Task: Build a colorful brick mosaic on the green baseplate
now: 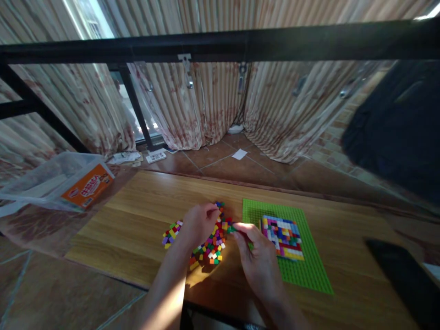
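Note:
A loose pile of small toy bricks (217, 243) in many colours is spread over the wooden table (137, 215). Above the pile's far side is my left hand (199, 224), thumb and fingers pinched together; whatever they may hold is too small to make out. My right hand (259, 259), just right of the pile, pinches a green brick (231, 228) between thumb and forefinger. Beyond that hand lies a green studded baseplate (309, 270). On it stands a low, roughly square block of multicoloured bricks (283, 237), partly behind my right hand.
A clear plastic tub (37, 183) with an orange label sits left of the table. At the right end lies a dark flat object (398, 270). A black metal bar (220, 46) crosses in front of striped curtains (213, 105). Papers (239, 154) lie on the tiled floor.

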`<state>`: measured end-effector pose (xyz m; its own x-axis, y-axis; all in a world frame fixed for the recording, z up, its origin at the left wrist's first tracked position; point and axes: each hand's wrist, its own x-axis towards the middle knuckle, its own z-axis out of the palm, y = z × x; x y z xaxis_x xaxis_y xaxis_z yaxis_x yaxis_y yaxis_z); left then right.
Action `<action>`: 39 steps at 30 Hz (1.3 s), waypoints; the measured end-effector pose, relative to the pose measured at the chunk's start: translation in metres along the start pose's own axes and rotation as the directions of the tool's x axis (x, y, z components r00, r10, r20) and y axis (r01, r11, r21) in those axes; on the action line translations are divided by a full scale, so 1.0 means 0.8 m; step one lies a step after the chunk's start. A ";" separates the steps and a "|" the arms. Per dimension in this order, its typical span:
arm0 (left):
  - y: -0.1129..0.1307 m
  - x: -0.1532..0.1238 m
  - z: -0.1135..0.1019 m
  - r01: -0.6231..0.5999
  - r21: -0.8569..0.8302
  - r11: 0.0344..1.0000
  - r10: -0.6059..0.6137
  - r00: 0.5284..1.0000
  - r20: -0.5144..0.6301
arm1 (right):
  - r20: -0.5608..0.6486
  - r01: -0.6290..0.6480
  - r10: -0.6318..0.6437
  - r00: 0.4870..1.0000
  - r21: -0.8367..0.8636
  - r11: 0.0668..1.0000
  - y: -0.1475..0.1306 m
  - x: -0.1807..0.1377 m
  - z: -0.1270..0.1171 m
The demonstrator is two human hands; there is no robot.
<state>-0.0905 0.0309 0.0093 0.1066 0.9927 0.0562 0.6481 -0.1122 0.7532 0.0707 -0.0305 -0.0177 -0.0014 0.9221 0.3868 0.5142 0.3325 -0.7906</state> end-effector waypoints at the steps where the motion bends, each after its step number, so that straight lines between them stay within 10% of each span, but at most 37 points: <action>1: 0.006 -0.002 0.002 -0.024 -0.048 0.999 0.025 1.000 0.014 | 0.000 -0.016 0.016 1.000 0.005 1.000 -0.001 0.001 -0.002; 11: 0.039 -0.025 0.021 -0.023 -0.362 0.932 0.059 0.994 0.088 | -0.052 -0.101 0.106 0.993 0.085 0.991 -0.008 0.007 -0.017; 26: 0.036 -0.019 0.038 -0.013 -0.312 0.950 -0.039 0.987 -0.157 | -0.269 -0.135 0.158 0.950 0.100 0.986 0.010 0.019 -0.049; 39: 0.048 -0.015 0.068 -0.055 -0.204 0.977 0.048 0.998 -0.041 | -0.226 -0.186 0.170 0.959 -0.048 0.981 0.055 0.009 -0.111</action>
<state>-0.0255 0.0121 0.0018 0.1060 0.9872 0.1190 0.4741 -0.1553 0.8667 0.1691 -0.0265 -0.0073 0.2800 0.8964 0.3436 0.5461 0.1456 -0.8250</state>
